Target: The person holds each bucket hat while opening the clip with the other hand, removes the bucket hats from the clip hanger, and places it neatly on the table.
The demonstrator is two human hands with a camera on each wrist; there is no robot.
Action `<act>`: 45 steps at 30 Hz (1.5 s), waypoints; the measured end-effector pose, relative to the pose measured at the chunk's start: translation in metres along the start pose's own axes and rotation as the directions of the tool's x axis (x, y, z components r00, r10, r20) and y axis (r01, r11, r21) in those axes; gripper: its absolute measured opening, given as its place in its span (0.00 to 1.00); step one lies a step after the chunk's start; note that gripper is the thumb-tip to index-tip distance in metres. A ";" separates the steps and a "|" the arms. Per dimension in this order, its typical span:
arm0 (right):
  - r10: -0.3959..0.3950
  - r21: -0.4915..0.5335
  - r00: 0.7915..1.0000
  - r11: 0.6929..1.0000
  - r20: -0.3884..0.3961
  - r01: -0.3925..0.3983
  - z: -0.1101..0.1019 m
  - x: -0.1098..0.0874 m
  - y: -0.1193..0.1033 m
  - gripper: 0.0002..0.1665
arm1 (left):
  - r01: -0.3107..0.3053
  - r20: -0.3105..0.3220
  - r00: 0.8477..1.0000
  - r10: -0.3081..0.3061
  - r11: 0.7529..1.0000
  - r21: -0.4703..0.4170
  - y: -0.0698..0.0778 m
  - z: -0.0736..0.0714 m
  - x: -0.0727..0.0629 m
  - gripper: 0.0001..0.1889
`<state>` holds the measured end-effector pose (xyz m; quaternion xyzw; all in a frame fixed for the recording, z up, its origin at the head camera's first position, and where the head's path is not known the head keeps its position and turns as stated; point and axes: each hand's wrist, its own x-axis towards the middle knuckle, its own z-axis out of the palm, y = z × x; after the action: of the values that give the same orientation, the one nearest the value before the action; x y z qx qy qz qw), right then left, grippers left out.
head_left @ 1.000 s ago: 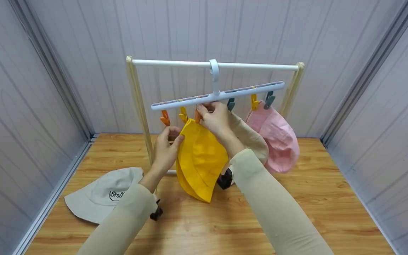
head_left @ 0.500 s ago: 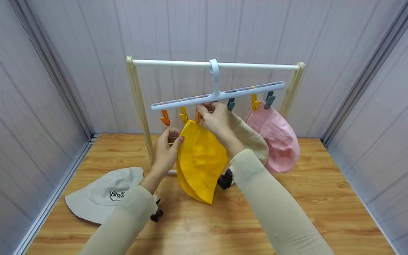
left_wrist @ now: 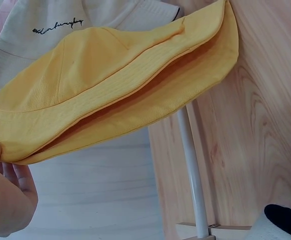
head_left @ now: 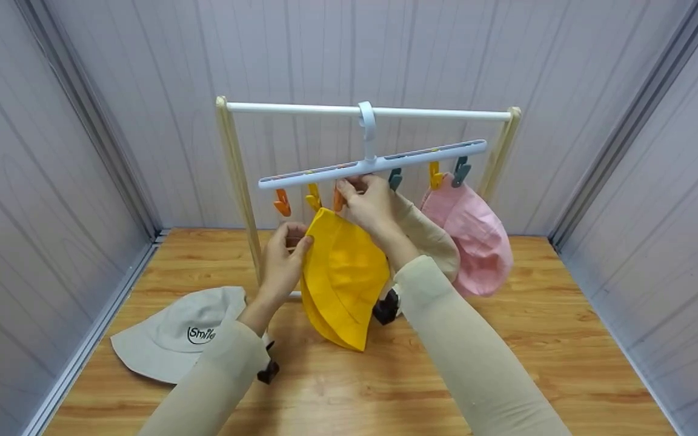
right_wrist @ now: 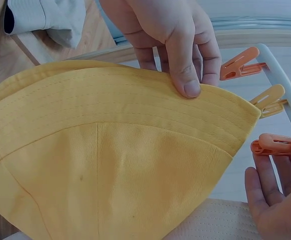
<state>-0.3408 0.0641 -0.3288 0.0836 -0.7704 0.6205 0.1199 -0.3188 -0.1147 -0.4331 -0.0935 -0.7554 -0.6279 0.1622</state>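
My left hand [head_left: 284, 257] pinches the brim of a yellow bucket hat [head_left: 346, 272], thumb on the near side in the right wrist view. The hat hangs sideways below a pale blue hanger [head_left: 319, 174]. My right hand [head_left: 373, 203] pinches an orange clothespin [right_wrist: 273, 145] on that hanger, just above the hat. The hat's upper corner is right at a yellow clothespin [right_wrist: 270, 97], left of the pinched one. Another orange clothespin [head_left: 282, 203] dangles at the hanger's left end with nothing in it.
A beige hat [head_left: 428, 236] and a pink hat [head_left: 470, 242] hang at the right. Green clothespins [head_left: 461, 171] and a yellow one hold there. The hanger hooks over a white rail [head_left: 294, 109] between wooden posts. A grey hat [head_left: 167, 333] marked "Smile" lies on the table at left.
My left hand has lowered slightly with the yellow hat, so the hat's top corner sits a little lower. The right hand keeps its place on the orange clothespin.
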 end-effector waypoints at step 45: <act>0.030 0.059 0.999 0.998 0.035 -0.032 -0.002 -0.001 0.000 0.11 | 0.007 -0.024 1.000 -0.006 0.999 0.048 -0.003 -0.007 -0.005 0.07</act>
<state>-0.3400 0.0662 -0.3286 0.0859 -0.7548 0.6433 0.0947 -0.3148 -0.1215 -0.4366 -0.0795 -0.7687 -0.6110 0.1716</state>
